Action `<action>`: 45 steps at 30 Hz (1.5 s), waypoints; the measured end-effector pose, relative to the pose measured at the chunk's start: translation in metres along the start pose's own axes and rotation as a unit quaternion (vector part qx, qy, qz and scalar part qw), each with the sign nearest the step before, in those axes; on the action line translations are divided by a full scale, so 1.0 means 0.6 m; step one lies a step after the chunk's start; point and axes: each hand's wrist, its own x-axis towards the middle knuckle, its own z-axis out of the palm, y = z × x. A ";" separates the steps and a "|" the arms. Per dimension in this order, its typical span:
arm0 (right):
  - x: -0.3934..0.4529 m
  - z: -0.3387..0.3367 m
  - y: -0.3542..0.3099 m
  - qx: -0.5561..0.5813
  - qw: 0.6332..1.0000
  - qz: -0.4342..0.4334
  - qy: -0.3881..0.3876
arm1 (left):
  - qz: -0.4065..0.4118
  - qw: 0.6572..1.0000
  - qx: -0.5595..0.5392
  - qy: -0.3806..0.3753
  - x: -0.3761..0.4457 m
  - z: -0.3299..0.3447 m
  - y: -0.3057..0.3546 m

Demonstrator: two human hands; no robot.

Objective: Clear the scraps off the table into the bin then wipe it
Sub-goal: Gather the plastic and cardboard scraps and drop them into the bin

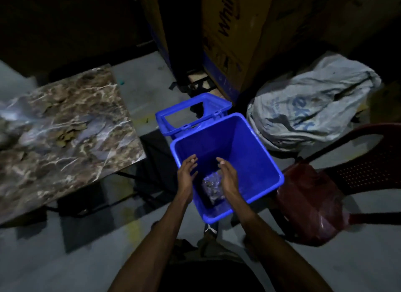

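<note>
A blue plastic bin point(256, 152) stands open on the floor, its frame lid point(191, 109) hanging back behind it. My left hand point(187, 172) and my right hand point(227, 174) are held over the bin's near corner, palms facing each other, fingers straight, holding nothing. Below them, inside the bin, lies a crumpled clear scrap point(213, 188). The marble-patterned table point(39, 161) is to the left, with several brown scraps point(67, 135) still lying on it.
A grey sack point(308, 109) lies on the floor behind the bin to the right. A dark red plastic chair point(321, 196) stands right of the bin. Tall cardboard boxes point(230, 37) rise at the back. The room is dim.
</note>
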 end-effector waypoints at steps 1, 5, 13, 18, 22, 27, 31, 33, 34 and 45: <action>-0.015 0.020 -0.002 -0.003 1.000 0.002 -0.026 | 0.004 1.000 -0.021 0.014 -0.008 -0.026 0.006; -0.086 0.111 -0.003 0.013 0.994 0.002 -0.111 | 0.025 0.997 -0.054 0.052 -0.058 -0.137 0.034; -0.206 0.334 -0.007 -0.055 0.966 -0.028 -0.251 | 0.054 0.991 -0.070 0.101 -0.130 -0.362 0.112; -0.270 0.448 -0.006 -0.088 0.952 -0.035 -0.293 | 0.060 0.984 -0.091 0.139 -0.165 -0.511 0.123; -0.320 0.527 0.006 -0.099 0.940 -0.041 -0.323 | 0.072 0.971 -0.142 0.176 -0.171 -0.608 0.144; -0.353 0.591 0.003 -0.144 0.921 -0.041 -0.360 | 0.081 0.957 -0.197 0.197 -0.174 -0.672 0.161; -0.351 0.642 -0.011 -0.145 0.923 -0.043 -0.354 | 0.075 0.953 -0.209 0.206 -0.159 -0.704 0.181; -0.348 0.667 -0.012 -0.151 0.921 -0.051 -0.355 | 0.077 0.950 -0.214 0.215 -0.150 -0.725 0.201; -0.345 0.680 -0.010 -0.156 0.919 -0.054 -0.358 | 0.080 0.948 -0.212 0.221 -0.144 -0.736 0.213; -0.274 0.925 -0.024 -0.123 0.922 0.002 -0.367 | 0.064 0.949 -0.189 0.245 -0.011 -0.865 0.317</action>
